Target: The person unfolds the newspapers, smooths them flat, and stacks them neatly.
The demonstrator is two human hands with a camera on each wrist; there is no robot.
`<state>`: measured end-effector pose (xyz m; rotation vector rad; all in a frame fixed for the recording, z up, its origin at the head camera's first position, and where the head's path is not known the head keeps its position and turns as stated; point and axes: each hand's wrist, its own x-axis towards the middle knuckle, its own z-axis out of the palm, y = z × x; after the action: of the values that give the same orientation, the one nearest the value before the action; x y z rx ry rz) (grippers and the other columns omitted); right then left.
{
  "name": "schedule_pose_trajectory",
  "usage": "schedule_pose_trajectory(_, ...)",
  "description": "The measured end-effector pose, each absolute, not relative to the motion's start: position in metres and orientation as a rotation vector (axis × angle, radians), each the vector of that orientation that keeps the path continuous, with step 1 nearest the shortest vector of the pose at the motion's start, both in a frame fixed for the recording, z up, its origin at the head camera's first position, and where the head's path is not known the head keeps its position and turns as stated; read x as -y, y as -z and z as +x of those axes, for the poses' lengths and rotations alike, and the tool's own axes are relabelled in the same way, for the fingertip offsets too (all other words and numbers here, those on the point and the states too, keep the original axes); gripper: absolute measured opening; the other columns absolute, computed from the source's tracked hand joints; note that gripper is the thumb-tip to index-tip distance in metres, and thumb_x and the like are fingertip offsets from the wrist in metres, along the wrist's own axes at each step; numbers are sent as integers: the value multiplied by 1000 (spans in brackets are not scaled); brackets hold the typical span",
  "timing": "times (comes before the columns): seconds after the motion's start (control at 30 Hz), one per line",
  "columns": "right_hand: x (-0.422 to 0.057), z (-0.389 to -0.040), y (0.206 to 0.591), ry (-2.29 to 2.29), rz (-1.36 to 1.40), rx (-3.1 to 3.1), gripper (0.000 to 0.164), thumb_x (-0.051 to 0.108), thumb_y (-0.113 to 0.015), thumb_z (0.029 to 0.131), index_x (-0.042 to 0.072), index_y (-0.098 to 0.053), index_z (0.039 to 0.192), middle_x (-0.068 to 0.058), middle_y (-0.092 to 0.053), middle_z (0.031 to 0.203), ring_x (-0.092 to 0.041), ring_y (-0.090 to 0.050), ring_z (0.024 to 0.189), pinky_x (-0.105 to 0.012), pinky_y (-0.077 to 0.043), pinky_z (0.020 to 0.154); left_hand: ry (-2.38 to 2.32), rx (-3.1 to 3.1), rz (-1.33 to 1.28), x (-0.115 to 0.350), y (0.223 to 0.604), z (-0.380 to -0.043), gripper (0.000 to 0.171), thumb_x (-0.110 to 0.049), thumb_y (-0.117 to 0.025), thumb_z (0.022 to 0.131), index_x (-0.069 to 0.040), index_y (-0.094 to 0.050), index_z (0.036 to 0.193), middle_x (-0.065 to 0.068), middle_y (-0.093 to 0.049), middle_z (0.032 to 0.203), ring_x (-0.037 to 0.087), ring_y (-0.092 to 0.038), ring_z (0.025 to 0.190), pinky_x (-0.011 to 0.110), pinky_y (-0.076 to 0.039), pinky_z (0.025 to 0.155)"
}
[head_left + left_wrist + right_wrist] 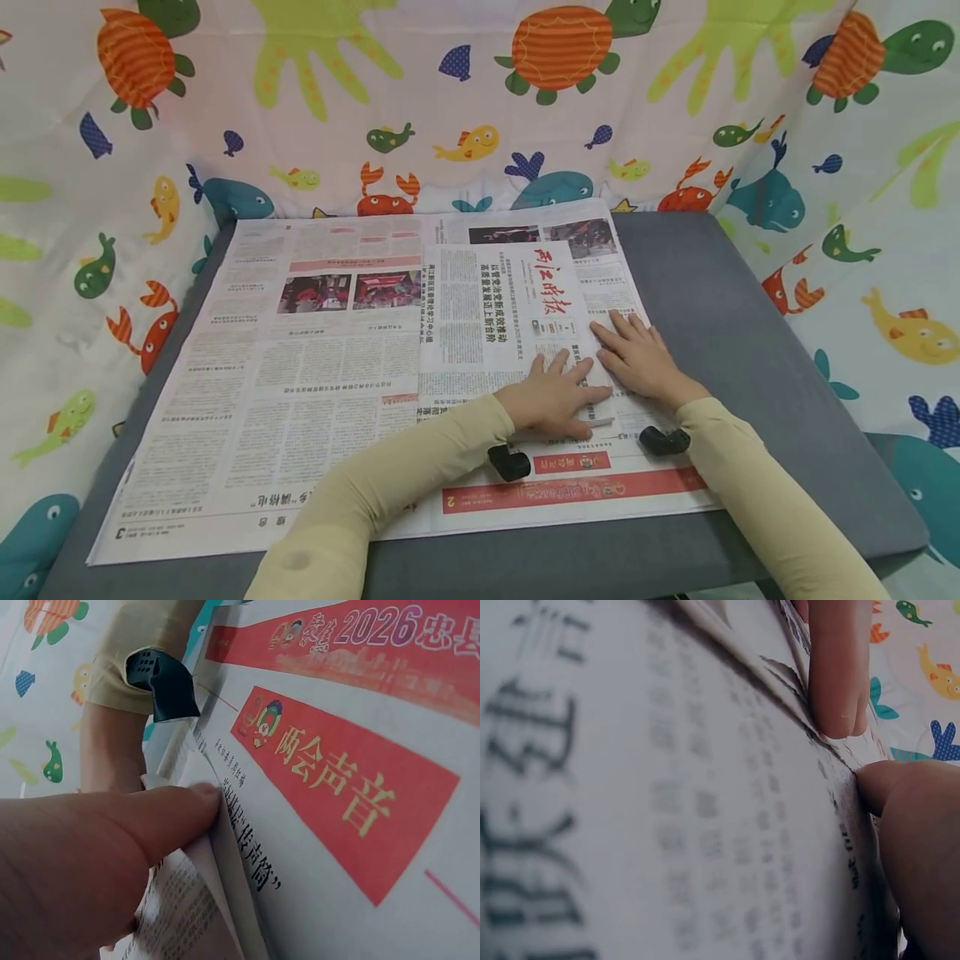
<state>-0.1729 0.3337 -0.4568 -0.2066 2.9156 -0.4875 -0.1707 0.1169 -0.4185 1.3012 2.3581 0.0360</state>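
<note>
A folded newspaper [468, 304] with red masthead characters lies on larger spread newspaper sheets [322, 358]. My left hand [555, 398] rests on the folded paper's near right corner, its fingers spread. Beside it, my right hand [636, 357] lies along the right edge with fingers extended, partly on the sheet below. In the left wrist view, the left thumb [165, 814] presses at the edge of the folded layers [225, 862], which stand slightly apart. Fingers [840, 675] touch the paper's creased edge [810, 727] in the right wrist view, where the print is blurred.
Beneath the sheets is a grey table [697, 292], showing along the right side and front edge. A white curtain [480, 83] printed with sea animals hangs behind and at both sides. Black devices [510, 462] sit at both wrists, close above the paper.
</note>
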Motion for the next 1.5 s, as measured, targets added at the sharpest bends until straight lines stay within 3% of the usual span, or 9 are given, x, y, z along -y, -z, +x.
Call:
schedule_pose_trajectory(0.2,-332,-172,455,508,-209,-2905,57,35,-43,108,14,-33,160,-24,-14,170,-55,-5,155,-75,-4,120,-80,-2371,1335,-117,417,-170,56,-44,-53,103,-42,-37,157,-1,-24,171,38,-22,158,64,-27,121)
schedule_pose_trajectory(0.4,-332,-171,454,514,-211,-2904,57,35,-44,108,14,-34,160,-24,-15,170,-55,-6,155,-76,-5,119,-94,-2385,1530,-120,421,-158,47,-26,-54,105,-37,-50,151,-8,-51,156,26,-47,146,53,-44,113)
schedule_pose_trajectory(0.53,-332,-171,453,516,-220,-2906,57,35,-45,108,14,-35,160,-24,-16,170,-55,-7,155,-76,-6,119,-214,-2357,1634,-119,422,-154,53,-19,-55,105,-33,-45,155,-2,-75,120,15,-70,108,31,-56,91)
schedule_pose_trajectory(0.67,-332,-171,454,521,-230,-2900,58,35,-45,108,12,-35,160,-25,-16,169,-56,-7,154,-76,-6,118,-434,-2364,1641,-112,410,-158,63,-8,-57,102,-28,-38,159,2,-74,86,8,-60,67,19,-49,66)
schedule_pose_trajectory(0.77,-332,-172,455,512,-219,-2902,57,35,-43,108,11,-34,160,-25,-15,169,-56,-7,154,-76,-7,119,-649,-2411,1590,-98,390,-165,67,-1,-55,99,-23,-39,159,9,-77,96,9,-51,61,17,-44,62)
schedule_pose_trajectory(0.97,-333,-176,456,505,-199,-2915,57,33,-46,107,11,-36,159,-24,-16,170,-55,-8,155,-75,-6,120,-1252,-2639,1537,-50,357,-180,51,0,-55,101,-10,-50,151,10,-62,144,13,-73,86,16,-55,81)
schedule_pose_trajectory(1.1,-332,-176,458,501,-208,-2913,58,34,-47,107,14,-35,160,-24,-16,169,-56,-7,154,-75,-6,119,-1511,-2819,1620,-2,348,-191,49,12,-57,93,3,-57,141,22,-63,139,27,-74,101,20,-58,85)
schedule_pose_trajectory(1.3,-333,-175,457,472,-233,-2915,57,31,-44,108,10,-35,159,-26,-17,169,-56,-9,154,-76,-8,119,-1616,-3126,1418,75,347,-189,47,21,-56,85,5,-66,129,28,-63,136,15,-51,55,16,-42,55)
schedule_pose_trajectory(1.5,-336,-176,456,470,-243,-2926,55,32,-43,108,8,-39,157,-27,-19,168,-56,-11,153,-77,-10,118,-1621,-3300,1017,130,346,-183,48,20,-53,87,3,-68,129,21,-64,138,27,-71,83,3,-37,64)
